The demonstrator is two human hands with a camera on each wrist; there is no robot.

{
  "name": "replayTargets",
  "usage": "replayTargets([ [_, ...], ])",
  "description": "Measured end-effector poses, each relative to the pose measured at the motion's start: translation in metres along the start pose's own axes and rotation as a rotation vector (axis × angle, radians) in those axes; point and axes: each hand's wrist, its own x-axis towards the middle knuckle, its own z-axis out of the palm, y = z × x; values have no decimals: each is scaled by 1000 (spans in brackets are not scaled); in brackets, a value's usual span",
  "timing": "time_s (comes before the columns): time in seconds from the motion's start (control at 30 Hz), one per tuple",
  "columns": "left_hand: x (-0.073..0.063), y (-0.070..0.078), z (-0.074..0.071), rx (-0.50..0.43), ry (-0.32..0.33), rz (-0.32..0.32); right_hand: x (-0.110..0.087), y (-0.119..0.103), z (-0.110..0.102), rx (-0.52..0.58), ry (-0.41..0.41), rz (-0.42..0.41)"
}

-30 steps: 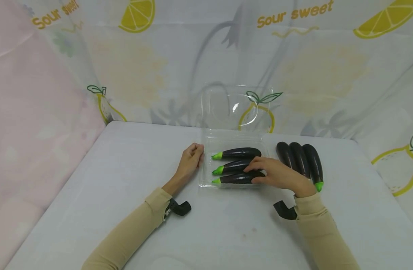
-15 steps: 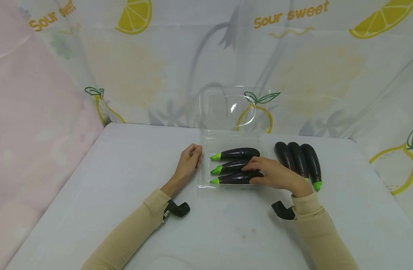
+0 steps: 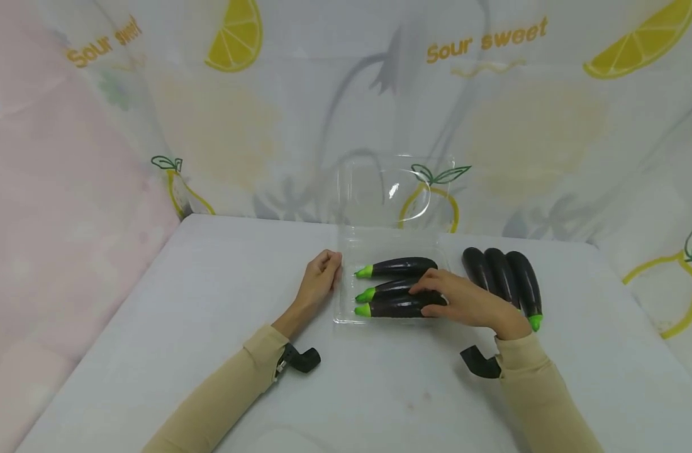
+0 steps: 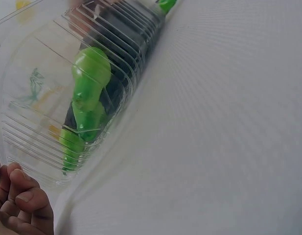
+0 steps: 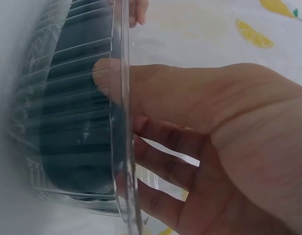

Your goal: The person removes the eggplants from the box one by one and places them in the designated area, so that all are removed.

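In the head view, a clear plastic clamshell container (image 3: pixel 391 240) stands with its lid (image 3: pixel 360 192) raised at the back. Three dark eggplants with green stems lie crosswise in it: a back eggplant (image 3: pixel 405 267), a middle eggplant (image 3: pixel 392 289) and a front eggplant (image 3: pixel 399 307). My right hand (image 3: pixel 467 303) grips the front eggplant's right end. Seen from the right wrist, the thumb (image 5: pixel 109 76) reaches over the rim onto it, the other fingers on the far side. My left hand (image 3: pixel 321 274) pinches the container's left rim with curled fingers (image 4: pixel 31 196).
Three more eggplants (image 3: pixel 500 277) lie side by side right of the container, partly behind my right hand. A white cloth covers the table (image 3: pixel 238 264). A lemon-print curtain (image 3: pixel 301 126) hangs close behind the lid. Black wrist mounts (image 3: pixel 304 360) stick out below both cuffs.
The front eggplant has shifted slightly back against the middle one, with my right hand still on it. My left hand stays at the rim. The head view has tilted up a little.
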Motion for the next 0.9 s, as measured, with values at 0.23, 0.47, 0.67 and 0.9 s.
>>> replayTargets([
  [0.23,-3,-1,-1,-17,-7,-39,-2,1,3,21,-3,-6],
  [0.47,-2,0,1,-27,-4,-19,-3,1,0,37,8,5],
  [0.67,-4,4,1,-24,0,-9,-5,0,-1,28,17,19],
  [0.9,-2,0,2,-24,9,12,-4,2,-2,11,29,13],
])
